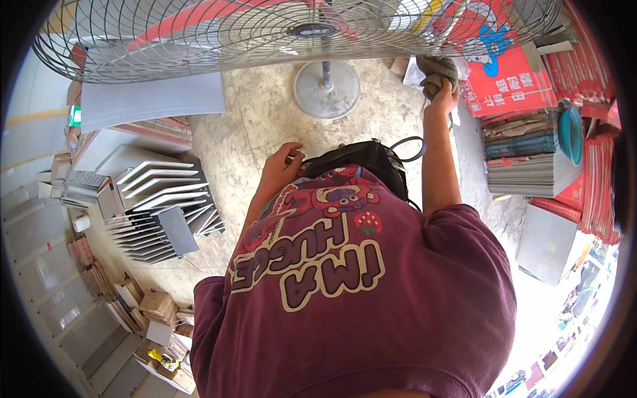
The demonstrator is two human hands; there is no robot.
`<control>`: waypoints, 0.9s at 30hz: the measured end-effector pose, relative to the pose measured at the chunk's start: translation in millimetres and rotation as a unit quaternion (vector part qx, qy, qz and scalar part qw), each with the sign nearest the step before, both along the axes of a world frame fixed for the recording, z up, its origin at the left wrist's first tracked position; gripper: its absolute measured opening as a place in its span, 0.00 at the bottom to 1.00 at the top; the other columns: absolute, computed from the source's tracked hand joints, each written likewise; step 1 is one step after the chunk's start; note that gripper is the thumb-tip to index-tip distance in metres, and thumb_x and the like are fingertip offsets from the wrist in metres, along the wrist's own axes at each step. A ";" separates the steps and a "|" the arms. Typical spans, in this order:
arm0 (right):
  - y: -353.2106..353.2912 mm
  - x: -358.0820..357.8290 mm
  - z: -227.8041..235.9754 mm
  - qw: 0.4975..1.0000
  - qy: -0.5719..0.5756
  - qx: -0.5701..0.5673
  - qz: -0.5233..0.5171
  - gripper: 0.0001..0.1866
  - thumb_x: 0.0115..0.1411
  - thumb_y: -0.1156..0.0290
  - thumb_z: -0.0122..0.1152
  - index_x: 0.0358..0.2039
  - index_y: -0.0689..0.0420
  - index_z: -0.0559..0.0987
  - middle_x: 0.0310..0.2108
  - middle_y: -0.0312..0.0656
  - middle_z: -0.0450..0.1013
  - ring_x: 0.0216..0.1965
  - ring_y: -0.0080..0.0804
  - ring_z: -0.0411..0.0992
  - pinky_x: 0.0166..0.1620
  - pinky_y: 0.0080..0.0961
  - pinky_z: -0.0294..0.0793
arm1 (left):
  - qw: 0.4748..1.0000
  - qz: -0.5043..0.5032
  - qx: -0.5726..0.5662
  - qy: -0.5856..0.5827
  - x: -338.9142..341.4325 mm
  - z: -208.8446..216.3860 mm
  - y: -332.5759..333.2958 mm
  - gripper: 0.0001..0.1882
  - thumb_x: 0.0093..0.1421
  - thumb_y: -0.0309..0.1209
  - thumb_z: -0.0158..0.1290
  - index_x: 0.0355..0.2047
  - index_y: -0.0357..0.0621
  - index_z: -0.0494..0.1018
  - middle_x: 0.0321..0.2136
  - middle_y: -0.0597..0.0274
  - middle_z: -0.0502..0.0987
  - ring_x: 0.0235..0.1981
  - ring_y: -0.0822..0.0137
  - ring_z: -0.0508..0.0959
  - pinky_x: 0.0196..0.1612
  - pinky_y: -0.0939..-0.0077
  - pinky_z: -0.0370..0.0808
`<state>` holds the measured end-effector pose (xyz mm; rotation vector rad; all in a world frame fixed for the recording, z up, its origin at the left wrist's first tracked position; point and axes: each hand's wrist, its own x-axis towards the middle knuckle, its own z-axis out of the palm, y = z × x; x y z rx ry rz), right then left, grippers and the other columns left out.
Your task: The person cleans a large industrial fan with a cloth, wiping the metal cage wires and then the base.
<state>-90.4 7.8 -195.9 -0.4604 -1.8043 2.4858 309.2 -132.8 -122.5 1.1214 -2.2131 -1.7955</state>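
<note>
My right hand (443, 99) reaches forward, closed around a bunched dark olive cloth (436, 71). The cloth is at the lower right rim of a large pedestal fan's wire guard (252, 52); whether it touches the wires is hard to tell. Behind the guard are red blades, and the fan's round grey base (308, 93) rests on the floor. My left hand (284, 166) is beside my waist, its fingers loosely bent and apart, with nothing seen in them. Close to it, a black bag (361, 156) with a looped strap is at my front.
On the left, a dark rack (176, 232) holds several upright tile panels. Red cartons (514, 83) are stacked on the right, near a teal basin (570, 134) and a pile of grey boards (521, 176). Cardboard boxes (158, 305) stand at the lower left.
</note>
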 end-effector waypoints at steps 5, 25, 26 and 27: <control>-42.3 18.4 -41.5 0.994 0.028 0.087 0.053 0.22 0.50 0.67 0.62 0.45 0.62 0.74 0.37 0.43 0.74 0.35 0.30 0.71 0.41 0.26 0.70 | 1.000 -0.003 -0.011 -0.003 1.5 -1.5 -3.3 0.16 0.59 0.28 0.51 0.47 0.39 0.68 0.29 0.59 0.76 0.24 0.71 0.77 0.26 0.79 0.73; -4.2 -37.7 -93.6 0.973 -0.150 -0.055 0.169 0.09 0.54 0.72 0.56 0.37 0.58 0.75 0.29 0.41 0.74 0.22 0.34 0.73 0.19 0.28 0.73 | 1.000 -0.003 -0.027 -0.012 -0.2 0.9 -7.9 0.15 0.59 0.27 0.50 0.47 0.39 0.68 0.29 0.58 0.77 0.26 0.71 0.78 0.28 0.77 0.74; -1.6 -28.8 -63.4 0.976 -0.135 -0.110 0.133 0.09 0.56 0.71 0.54 0.37 0.57 0.74 0.28 0.42 0.74 0.19 0.35 0.72 0.19 0.29 0.73 | 0.999 0.005 -0.026 -0.019 3.8 -0.6 -4.3 0.15 0.59 0.27 0.50 0.47 0.39 0.68 0.29 0.58 0.77 0.26 0.71 0.78 0.28 0.77 0.74; 19.8 -54.2 -75.5 0.971 -0.149 -0.152 0.105 0.14 0.54 0.73 0.57 0.42 0.54 0.71 0.29 0.42 0.72 0.20 0.35 0.72 0.16 0.30 0.72 | 1.000 -0.005 -0.029 -0.009 0.8 -1.7 -7.1 0.15 0.59 0.27 0.50 0.47 0.38 0.68 0.29 0.58 0.77 0.26 0.71 0.78 0.28 0.77 0.74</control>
